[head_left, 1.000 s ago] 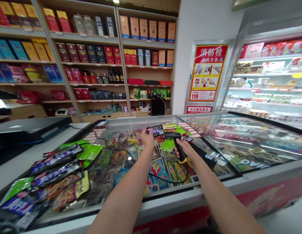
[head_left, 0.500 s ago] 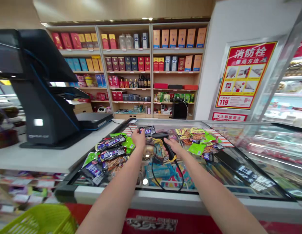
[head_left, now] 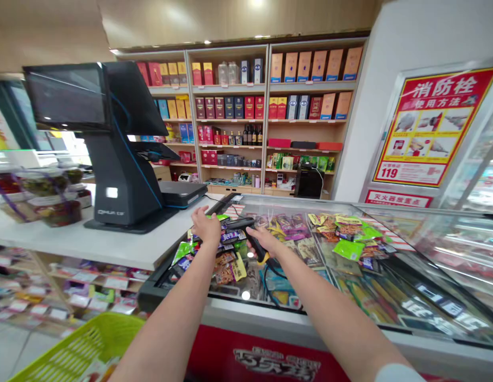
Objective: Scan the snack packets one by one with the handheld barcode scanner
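My right hand is wrapped round the grip of a black-and-yellow barcode scanner, whose head points left. Its cable hangs down over the freezer's glass top. To the left, my left hand is raised at the far edge of the left pile of snack packets. Its fingers are apart and slightly bent, and no packet shows in them. The pile mixes dark blue, green and yellow-brown packets, partly hidden by the left hand and forearm. Another pile of snack packets lies on the glass to the right.
A glass-topped chest freezer stands before me. On the white counter at left are a point-of-sale scale and several tubs. A green basket is at lower left. Shelves of boxed bottles line the back wall.
My left hand has let go of the dark packet and moved left over the left pile. The scanner has moved slightly left in my right hand. The view has turned left.
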Demonstrator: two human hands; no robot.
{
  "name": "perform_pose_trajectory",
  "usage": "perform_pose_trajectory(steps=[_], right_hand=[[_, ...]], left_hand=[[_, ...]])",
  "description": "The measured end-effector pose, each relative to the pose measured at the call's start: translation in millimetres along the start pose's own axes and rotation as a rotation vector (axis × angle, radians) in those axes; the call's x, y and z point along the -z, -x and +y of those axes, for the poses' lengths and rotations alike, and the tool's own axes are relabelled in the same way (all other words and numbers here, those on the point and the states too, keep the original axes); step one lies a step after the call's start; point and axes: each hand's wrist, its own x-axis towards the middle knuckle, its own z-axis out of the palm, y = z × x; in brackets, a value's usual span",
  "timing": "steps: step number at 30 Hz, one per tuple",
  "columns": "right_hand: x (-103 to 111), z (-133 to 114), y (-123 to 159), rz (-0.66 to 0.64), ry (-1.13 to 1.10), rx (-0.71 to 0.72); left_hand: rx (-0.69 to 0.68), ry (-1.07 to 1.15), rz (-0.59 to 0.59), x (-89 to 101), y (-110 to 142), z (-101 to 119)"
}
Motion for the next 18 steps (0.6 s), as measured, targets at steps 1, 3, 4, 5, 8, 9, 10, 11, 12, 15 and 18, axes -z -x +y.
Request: perform_pose_trajectory(steps=[1, 3, 4, 5, 8, 9, 10, 11, 12, 15, 18], right_hand=[[1.3, 0.3, 0.7, 0.0, -0.006, 0.0], [6.2, 0.4, 4.7, 0.01, -0.026, 0.013], [9.8, 0.2, 7.9, 0.021, -0.035, 0.019], [14.2, -0.4, 11.9, 0.036, -0.044, 0.026], [32.5, -2.9, 27.4, 0.104, -0.051, 0.033], [40.5, -3.7, 33.4, 0.133, -0.052, 0.033], [49.3, -4.4, 39.7, 0.163, -0.053, 0.031], [58.9, -4.8, 46.3, 0.195, -0.057, 0.026], [69.2, -5.0, 53.2, 0.226, -0.062, 0.021], [102.9, -3.5, 75.7, 0.318, -0.081, 0.029], [138.5, 0.7, 100.5, 0.401, -0.089, 0.064]], left_hand=[[-0.011, 0.015, 0.002, -1.1, 1.3, 2.8], [-0.044, 0.044, 0.003, -5.3, 5.3, 9.5], [-0.064, 0.057, -0.001, -8.4, 8.2, 13.3], [-0.084, 0.069, -0.008, -12.2, 11.9, 17.4], [-0.133, 0.102, -0.048, -27.4, 27.6, 31.7], [-0.145, 0.113, -0.067, -33.5, 34.6, 37.4], [-0.157, 0.122, -0.093, -39.9, 42.6, 43.5], [-0.171, 0.131, -0.123, -46.7, 51.6, 50.3], [-0.186, 0.139, -0.16, -53.8, 61.5, 57.7], [-0.227, 0.15, -0.303, -76.0, 96.6, 82.9], [-0.242, 0.117, -0.483, -99.5, 137.4, 109.6]])
